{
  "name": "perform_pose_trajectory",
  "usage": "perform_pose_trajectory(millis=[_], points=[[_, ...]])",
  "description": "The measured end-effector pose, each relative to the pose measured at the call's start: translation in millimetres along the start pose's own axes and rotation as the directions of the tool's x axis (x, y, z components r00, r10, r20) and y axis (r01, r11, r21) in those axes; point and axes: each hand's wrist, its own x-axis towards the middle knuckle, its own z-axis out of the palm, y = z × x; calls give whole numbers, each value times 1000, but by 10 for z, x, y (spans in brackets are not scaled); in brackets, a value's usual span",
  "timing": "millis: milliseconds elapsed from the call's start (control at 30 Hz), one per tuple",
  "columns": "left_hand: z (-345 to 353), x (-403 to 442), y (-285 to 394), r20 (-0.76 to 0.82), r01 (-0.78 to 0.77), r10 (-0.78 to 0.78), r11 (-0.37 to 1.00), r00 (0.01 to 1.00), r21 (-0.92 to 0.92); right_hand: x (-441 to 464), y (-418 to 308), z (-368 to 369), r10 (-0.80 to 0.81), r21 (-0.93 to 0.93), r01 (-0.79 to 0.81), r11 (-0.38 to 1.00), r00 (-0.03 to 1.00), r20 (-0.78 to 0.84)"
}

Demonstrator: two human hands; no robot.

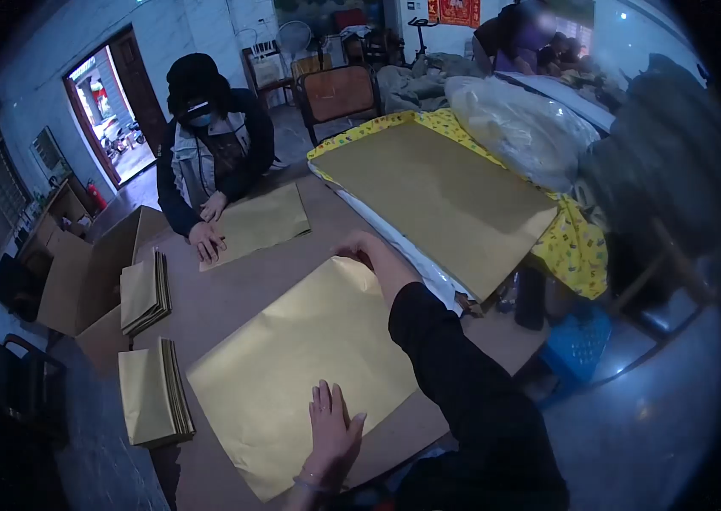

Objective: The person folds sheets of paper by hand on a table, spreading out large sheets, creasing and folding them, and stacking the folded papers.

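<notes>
A large sheet of gold paper [284, 358] lies on the brown table in front of me. My left hand [335, 433] rests on its near part, fingers stretched out and flat. At the far corner of the same sheet, my right hand [360, 247] has its fingers curled round the edge, and the corner lifts slightly there. Two stacks of folded gold paper, one nearer [152, 393] and one farther [140, 294], stand at the table's left side. To the right lies a thick pile of flat gold sheets [437, 200] on a yellow patterned cloth [577, 247].
Across the table, a co-worker [215, 145] presses both hands on another gold sheet [262, 223]. An open cardboard box [92, 277] stands beyond the left table edge. Clear plastic wrap [522, 128] bulges behind the pile. A blue plastic stool [577, 345] is at the right.
</notes>
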Motion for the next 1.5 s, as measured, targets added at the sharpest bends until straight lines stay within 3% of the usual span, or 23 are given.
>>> perform_pose_trajectory(millis=[67, 100, 233, 300, 333, 433, 500, 567, 633, 733, 800, 900, 1033, 1067, 1100, 1200, 1233, 1267, 1300, 1333, 1400, 1467, 1500], points=[[-75, -21, 153, -2, 12, -12, 1000, 1000, 2, 256, 45, -45, -53, 1, 55, 999, 961, 271], [-63, -12, 141, 11, 11, -11, 1000, 1000, -3, 269, 45, 20, 34, 55, -50, 997, 965, 261], [-3, -2, 59, -4, 3, -3, 1000, 1000, -5, -67, 27, -58, -49, 92, 38, 995, 991, 121], [-43, -8, 84, -6, -11, 11, 1000, 1000, 6, -35, 118, -14, -6, 465, -34, 885, 996, 84], [-3, 9, 31, -18, -23, 24, 999, 1000, 31, -188, 21, -23, -2, 468, -37, 883, 997, 82], [-3, -10, 31, -21, -20, 21, 999, 1000, 45, -574, -364, -101, 9, -169, 0, 986, 999, 52], [-19, -1, -17, -4, -21, 21, 998, 1000, 54, -463, -401, -6, -94, -243, 82, 967, 995, -37], [29, -9, -105, -37, -67, 67, 998, 997, 15, -405, -486, -12, -392, -484, 303, 821, 915, -92], [-152, -6, 119, -48, -55, 56, 998, 997, 22, -424, -674, -112, -325, -524, 214, 824, 937, -129], [-282, 21, 367, -91, -76, 75, 997, 993, 2, -796, -898, -283, -389, -525, 165, 835, 851, -352], [-354, 35, 588, -113, -108, 100, 992, 988, -59, -809, -943, -387, -176, -250, 38, 967, 811, -558], [-385, 44, 892, -183, -174, 136, 962, 974, -210, -1255, -1016, -515, -104, -117, 33, 993, 731, -675], [-497, 51, 1331, -180, -127, 63, 921, 982, -369, -1767, -870, -625, -112, -169, 13, 986, 796, -595], [-414, 81, 1328, -330, -207, 150, 967, 932, -145, -1865, -790, -635, -109, -168, 8, 986, 795, -597], [-445, 73, 1361, -328, -208, 151, 967, 933, -146, -1770, -588, -649, -78, -145, -3, 989, 832, -549], [-496, 19, 1252, -387, -113, 143, 989, 911, 101, -2039, -208, -681, -130, -588, -50, 807, 957, -260], [-488, -50, 1235, -383, -110, 138, 989, 913, 96, -2228, 9, -600, -152, -230, 78, 970, 933, -325], [-463, -119, 1233, -215, 2, 24, 992, 976, 123, -2411, 239, -525, -143, 160, 220, 962, 908, -394], [-435, -190, 1224, -43, 105, -99, 979, 994, 173, -2697, 334, -492, -81, 149, 153, 977, 910, -407], [-336, -311, 1168, -95, 12, 12, 968, 995, 250, -2957, 436, -477, -21, 136, 87, 987, 907, -421], [-330, -595, 1265, -49, 15, -3, 968, 999, 250, -3242, 892, -367, 0, 325, 126, 937, 933, -360], [-221, -869, 1235, -87, -91, 107, 982, 990, 168, -3710, 1115, -208, -100, 226, 226, 948, 882, -461], [-185, -1019, 1159, -82, -83, 97, 983, 992, 162, -3957, 1146, -128, -18, 276, 160, 948, 890, -455]])
